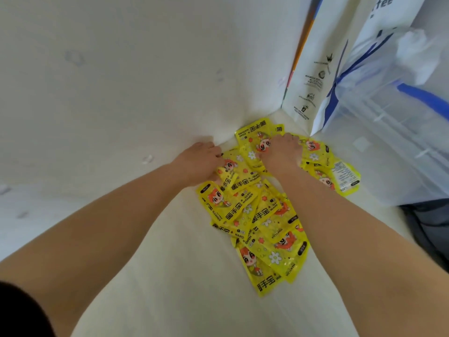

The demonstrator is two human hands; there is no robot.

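Several yellow hand-warmer packets (263, 222) lie in a loose overlapping heap on a cream surface (170, 276), running toward a white wall (121, 69). My left hand (198, 164) is at the heap's far left edge, its fingers curled onto a packet (229, 166) there. My right hand (281, 152) lies on the far packets with its fingers bent round the top packet (255, 137) by the wall. Both fingertips are hidden under the hands.
A white paper bag with printed text (313, 76) stands against the wall at the right. Beside it is a clear plastic bin with blue trim (393, 113). Dark fabric (427, 229) shows at the right edge.
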